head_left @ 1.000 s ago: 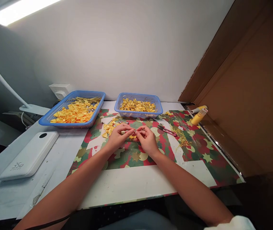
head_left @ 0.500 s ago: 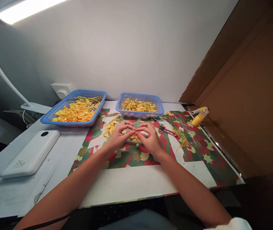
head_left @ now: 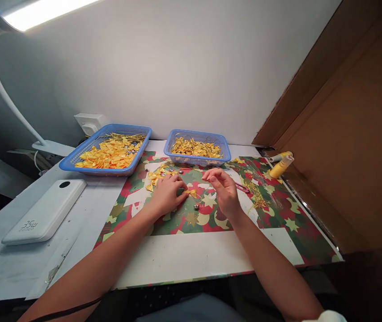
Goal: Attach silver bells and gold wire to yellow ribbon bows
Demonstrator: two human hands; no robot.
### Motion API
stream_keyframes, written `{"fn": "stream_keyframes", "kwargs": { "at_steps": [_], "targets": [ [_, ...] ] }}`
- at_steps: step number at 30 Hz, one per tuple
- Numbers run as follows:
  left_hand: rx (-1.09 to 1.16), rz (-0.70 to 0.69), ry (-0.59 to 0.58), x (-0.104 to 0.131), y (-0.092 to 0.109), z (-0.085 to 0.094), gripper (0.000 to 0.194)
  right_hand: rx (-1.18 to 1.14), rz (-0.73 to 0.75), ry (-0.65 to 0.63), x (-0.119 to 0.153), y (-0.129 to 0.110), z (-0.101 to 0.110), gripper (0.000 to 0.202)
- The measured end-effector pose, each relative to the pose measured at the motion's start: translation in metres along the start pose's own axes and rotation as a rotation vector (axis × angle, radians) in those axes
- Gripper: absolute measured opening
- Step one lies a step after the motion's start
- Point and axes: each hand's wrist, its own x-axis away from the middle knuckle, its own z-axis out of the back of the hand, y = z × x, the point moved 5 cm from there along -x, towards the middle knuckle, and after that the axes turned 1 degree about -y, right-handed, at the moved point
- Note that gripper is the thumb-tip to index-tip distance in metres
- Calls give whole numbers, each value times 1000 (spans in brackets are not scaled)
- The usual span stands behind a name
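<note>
Thumb and fingers of the left hand (head_left: 168,194) clamp a yellow bow (head_left: 193,193) (silvery bell (head_left: 196,207) near it); whether the right hand (head_left: 226,193), curled, pinches anything, I cannot tell.

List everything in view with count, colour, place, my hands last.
Lamp: one, white, upper left
Wall box: one, white, left
Table: one, white, underneath
Sheet: one, multicoloured, centre
Baskets: two, blue, back
Bows: many, yellow, baskets and sheet
Cords: many, gold, left basket
Bells: several, silver, on sheet
Power bank: one, white, left
Snips: one, pink, right of centre
Thread scraps: uncounted, gold, right
Bottle: one, yellow, right
Tube: one, yellow-white, behind bottle
Cardboard: one, brown, far right
Band: one, black, bottom left
Sleeve: one, white, bottom right
Left hand: one, bare, at loose bow
Right hand: one, bare, right of bow
</note>
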Motion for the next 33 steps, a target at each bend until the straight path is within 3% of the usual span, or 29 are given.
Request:
{"fn": "stream_keyframes", "kwargs": {
  "at_steps": [7,12,17,22,33],
  "targets": [
    [167,61,-4,-2,-1,0,11,-121,54,-42,1,-16,1,20],
    [571,172,49,-2,-8,-4,25,151,-43,-128,5,1,-9,29],
    [1072,371,26,0,-12,-10,35,466,-114,-87,5,22,-9,39],
    [1142,479,-21,7,-9,-11,35,643,-70,-192,6,34,-14,34],
    [1140,441,50,7,-7,-10,36,705,-85,-221,7,28,-16,27]
  ]
}}
